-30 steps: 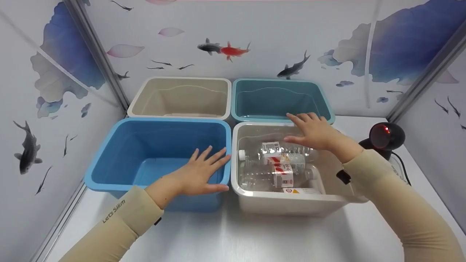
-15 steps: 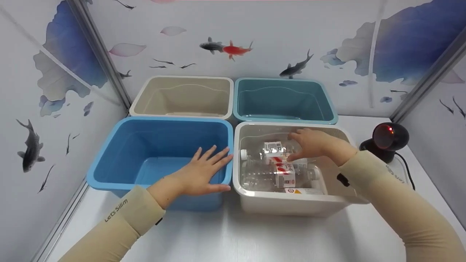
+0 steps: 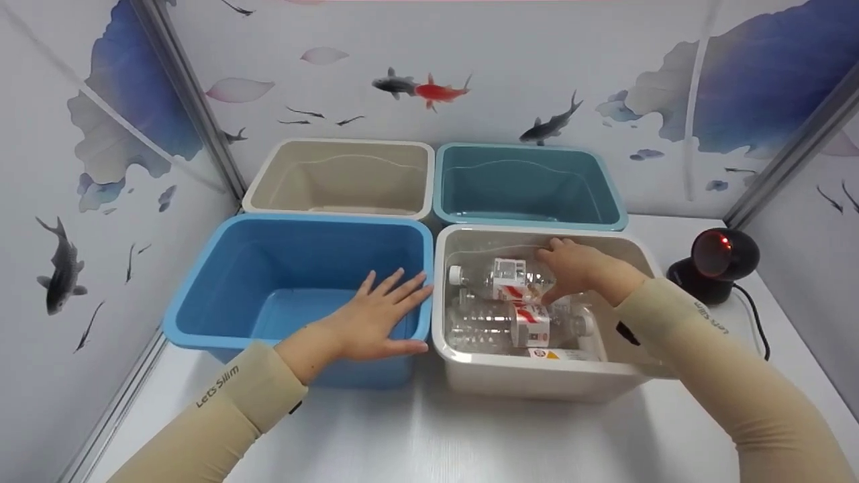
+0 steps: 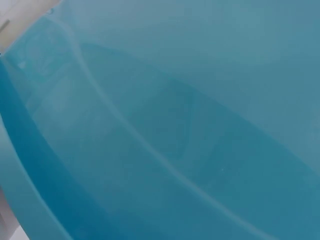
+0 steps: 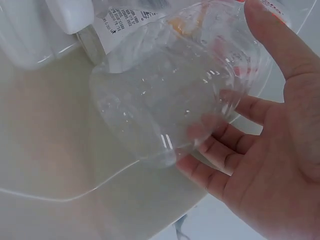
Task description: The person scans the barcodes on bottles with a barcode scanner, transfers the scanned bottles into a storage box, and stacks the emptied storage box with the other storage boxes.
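My right hand (image 3: 578, 267) reaches into the white bin (image 3: 530, 382) at the front right and grips a clear plastic bottle (image 3: 510, 270) with a white cap and a red-and-white label. In the right wrist view, the thumb and fingers lie around that bottle's rounded base (image 5: 160, 107). Another clear bottle (image 3: 480, 329) with a similar label lies in front of it, beside a white item bearing an orange warning triangle (image 3: 564, 354). Over the right rim of the blue bin (image 3: 201, 335), my left hand (image 3: 369, 325) is spread with straight fingers, holding nothing.
Behind stand a beige bin (image 3: 339, 144) and a teal bin (image 3: 530, 149), close against the front pair. A black scanner-like device (image 3: 721, 258) with a red light and a cable sits to the right. Patterned panels enclose the white table (image 3: 429, 443).
My right hand has come down into the white bin and taken hold of the rear bottle, whose cap end has risen slightly. The left hand keeps its place on the blue bin.
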A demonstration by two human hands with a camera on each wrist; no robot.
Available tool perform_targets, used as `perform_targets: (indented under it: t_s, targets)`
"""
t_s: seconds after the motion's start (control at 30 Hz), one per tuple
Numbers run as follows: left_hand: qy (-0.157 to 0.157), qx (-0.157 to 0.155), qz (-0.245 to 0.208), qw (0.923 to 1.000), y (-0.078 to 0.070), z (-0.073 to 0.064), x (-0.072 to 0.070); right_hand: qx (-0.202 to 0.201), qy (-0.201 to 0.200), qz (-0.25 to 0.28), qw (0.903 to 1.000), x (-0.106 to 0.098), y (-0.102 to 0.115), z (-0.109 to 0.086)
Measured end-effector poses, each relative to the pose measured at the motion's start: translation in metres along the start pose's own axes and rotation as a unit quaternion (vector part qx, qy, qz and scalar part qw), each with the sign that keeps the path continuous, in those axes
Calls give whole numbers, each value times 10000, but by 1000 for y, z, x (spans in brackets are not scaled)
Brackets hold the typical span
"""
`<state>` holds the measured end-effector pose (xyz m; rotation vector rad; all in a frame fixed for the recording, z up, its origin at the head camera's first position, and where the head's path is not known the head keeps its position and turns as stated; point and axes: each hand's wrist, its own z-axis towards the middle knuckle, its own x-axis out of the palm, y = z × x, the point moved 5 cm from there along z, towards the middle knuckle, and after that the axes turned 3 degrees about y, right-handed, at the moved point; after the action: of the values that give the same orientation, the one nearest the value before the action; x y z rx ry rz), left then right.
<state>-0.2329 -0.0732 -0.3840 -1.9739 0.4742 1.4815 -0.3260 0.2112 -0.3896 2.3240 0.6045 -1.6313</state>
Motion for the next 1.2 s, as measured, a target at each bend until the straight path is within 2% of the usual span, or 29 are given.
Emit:
perform_targets:
  t_s: [0.23,0.37,0.57,0.63,0.77,0.83,1.2]
  targets:
    - [15,67,-31,10000,-2,-1,0,-1,325,421,9986,4,0,1]
    - [11,86,-83,9999,-3,-1,-1,68,619,775,9950,4,-3,-2]
    - [-29,91,-65,9999,-3,-1,-2,-53,850,1175,9894,7,-7,-5]
    - [-30,76,-30,10000,-2,-1,-2,37,840,1269,9883,9,-8,-4]
    - [-43,80,-13,10000,-2,-1,-2,261,713,1088,9912,12,-9,-2]
    - [-44,89,-28,9999,-2,-1,-1,253,644,976,9928,12,-9,-2]
    - [-54,139,-9,9999,-3,-2,-3,183,598,1125,9917,12,-11,-6]
